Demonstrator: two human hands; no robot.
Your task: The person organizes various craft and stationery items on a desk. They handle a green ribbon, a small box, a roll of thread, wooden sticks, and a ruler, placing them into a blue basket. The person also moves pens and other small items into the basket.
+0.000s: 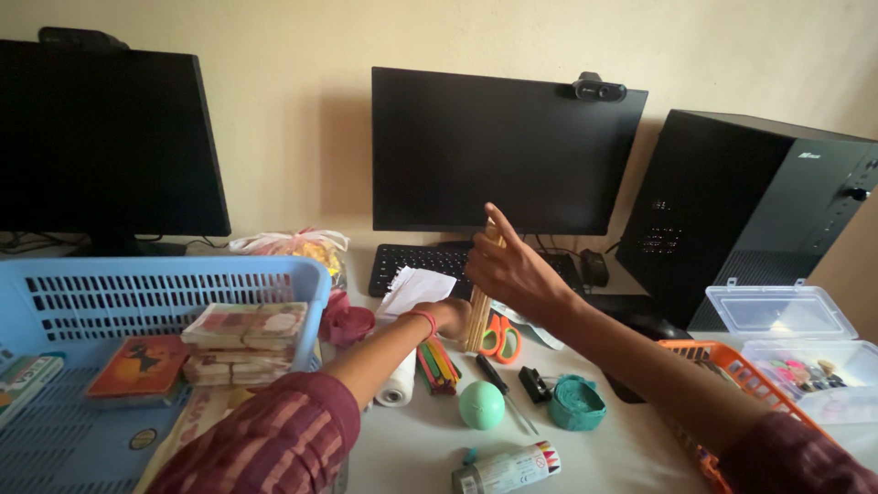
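1. Sticks: a bundle of thin wooden sticks (479,302) stands upright just in front of the keyboard (416,263). The right hand (512,270) is closed around its top, forefinger pointing up; the left hand (451,317) is closed around its foot.
2. Squaring the ends would likely go best with the foot tapped on the desk and both grips loose.
3. Right of the keyboard's near edge lie orange-handled scissors (500,337); nearer, a smooth green egg shape (481,404) and a crinkled teal roll (577,402).
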